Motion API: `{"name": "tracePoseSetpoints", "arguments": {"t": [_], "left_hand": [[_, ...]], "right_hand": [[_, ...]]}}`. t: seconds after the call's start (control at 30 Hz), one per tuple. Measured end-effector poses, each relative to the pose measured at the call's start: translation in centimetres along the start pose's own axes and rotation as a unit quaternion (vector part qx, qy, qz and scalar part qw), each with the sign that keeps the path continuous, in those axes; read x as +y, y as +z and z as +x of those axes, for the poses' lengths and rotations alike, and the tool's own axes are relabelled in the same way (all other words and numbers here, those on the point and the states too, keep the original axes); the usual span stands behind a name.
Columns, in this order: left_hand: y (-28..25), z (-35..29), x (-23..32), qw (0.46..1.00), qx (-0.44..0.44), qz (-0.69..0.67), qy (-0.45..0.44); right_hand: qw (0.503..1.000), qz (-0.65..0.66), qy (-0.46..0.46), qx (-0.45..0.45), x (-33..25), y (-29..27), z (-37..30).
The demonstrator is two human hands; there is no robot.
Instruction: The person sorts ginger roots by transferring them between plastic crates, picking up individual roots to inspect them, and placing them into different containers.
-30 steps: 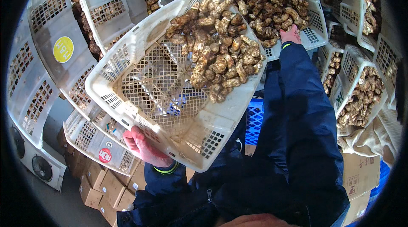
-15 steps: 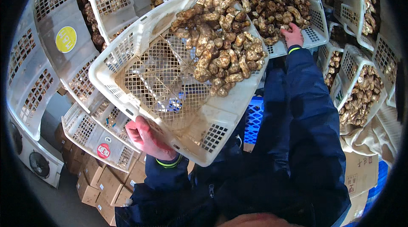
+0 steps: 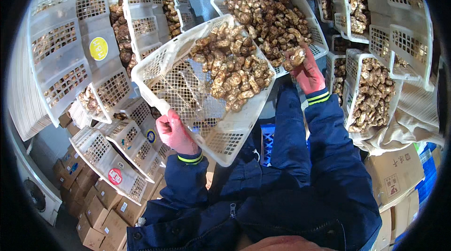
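My left hand [image 3: 176, 133] is closed on the near-left rim of a tilted white mesh crate [image 3: 240, 126]. Knobbly brown-and-cream mushrooms [image 3: 235, 70] are heaped along its far right side, leaving the latticed bottom bare on the left. My right hand [image 3: 311, 73] has its fingers round one mushroom [image 3: 296, 58], at the near edge of a second white crate [image 3: 319, 40]. That crate lies beyond and to the right, with darker mushrooms [image 3: 265, 13] spread across it. Its near left corner is covered by the tilted crate.
Stacked white crates of mushrooms stand at left [image 3: 58, 44] and right [image 3: 373, 96]. Brown cardboard boxes [image 3: 101, 213] are piled at lower left, with another carton [image 3: 397, 173] at lower right. A blue plastic crate [image 3: 268, 143] shows beneath the tilted one, near my legs.
My right hand has come up from the far crate's near edge with a mushroom in its fingers. My left hand still grips the tilted crate. The whole view has shifted.
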State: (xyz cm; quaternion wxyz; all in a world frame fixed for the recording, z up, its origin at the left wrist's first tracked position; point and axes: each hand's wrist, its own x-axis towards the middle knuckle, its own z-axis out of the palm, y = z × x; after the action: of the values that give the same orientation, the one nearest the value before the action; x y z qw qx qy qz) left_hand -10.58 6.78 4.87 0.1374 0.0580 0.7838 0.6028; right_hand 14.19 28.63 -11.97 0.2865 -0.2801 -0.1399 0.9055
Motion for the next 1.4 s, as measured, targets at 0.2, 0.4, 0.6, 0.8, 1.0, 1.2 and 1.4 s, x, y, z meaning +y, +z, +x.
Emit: {"name": "tracePoseSetpoints", "arguments": {"t": [0.2,0.4,0.6,0.8,1.0,1.2,1.4], "left_hand": [[0.5,-0.1,0.2,0.999,0.029,-0.013,-0.009],[0.7,-0.2,0.5,0.996,0.065,0.067,-0.004],[1.1,-0.2,1.1,0.996,0.065,0.066,0.008],[1.1,-0.4,1.3,0.995,0.056,0.084,-0.007],[1.7,-0.7,0.7,0.998,0.047,0.037,0.006],[0.9,-0.2,1.1,0.98,0.083,0.162,0.082],[1.6,0.2,1.0,0.997,0.026,0.008,-0.066]], "right_hand": [[0.999,0.024,-0.007,0.03,0.2,5.7,1.1],[0.999,-0.033,-0.015,0.021,0.4,7.3,0.9],[0.998,-0.052,-0.016,-0.013,0.9,7.1,0.5],[0.998,0.057,0.007,0.028,1.3,8.0,0.2],[0.997,0.078,0.004,0.0,1.7,6.2,0.2],[0.996,-0.089,-0.007,0.021,2.3,9.2,0.4],[0.987,-0.146,0.022,0.062,2.2,9.3,1.4]]}}
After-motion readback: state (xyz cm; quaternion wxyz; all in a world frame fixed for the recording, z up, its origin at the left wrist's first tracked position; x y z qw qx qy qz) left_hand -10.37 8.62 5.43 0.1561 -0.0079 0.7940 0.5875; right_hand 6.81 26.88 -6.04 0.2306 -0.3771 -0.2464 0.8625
